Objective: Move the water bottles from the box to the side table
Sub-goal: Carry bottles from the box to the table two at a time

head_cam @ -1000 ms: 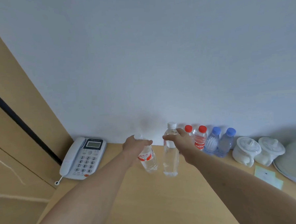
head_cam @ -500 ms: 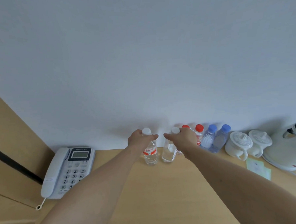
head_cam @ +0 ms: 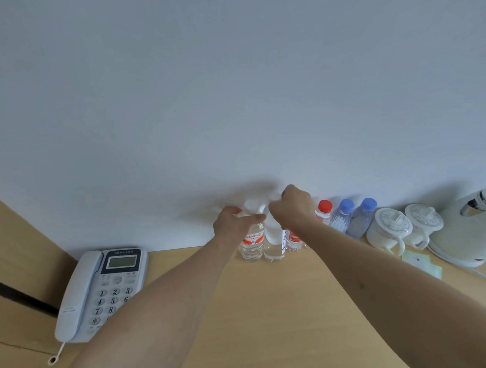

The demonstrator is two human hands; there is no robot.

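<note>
Two clear water bottles stand upright side by side on the wooden side table (head_cam: 271, 309) against the white wall. My left hand (head_cam: 234, 225) grips the neck of the red-labelled bottle (head_cam: 252, 244). Right of it, my right hand (head_cam: 292, 209) grips the top of the taller plain bottle (head_cam: 273, 244). Both caps are blurred. To the right stands a row of more bottles: a red-labelled one (head_cam: 294, 239) partly behind my right wrist, a red-capped one (head_cam: 324, 212), and two blue-capped ones (head_cam: 342, 216) (head_cam: 362, 218). The box is out of view.
A grey desk phone (head_cam: 98, 292) lies at the table's left. Two white lidded cups (head_cam: 388, 229) (head_cam: 422, 222), a white electric kettle (head_cam: 469, 228) with its cord, and a pale green card (head_cam: 420, 261) fill the right side. A wooden panel (head_cam: 17, 252) borders the left.
Both hands carried their bottles forward to the wall and set them upright on the table, left of the bottle row. My view dropped and shifted right.
</note>
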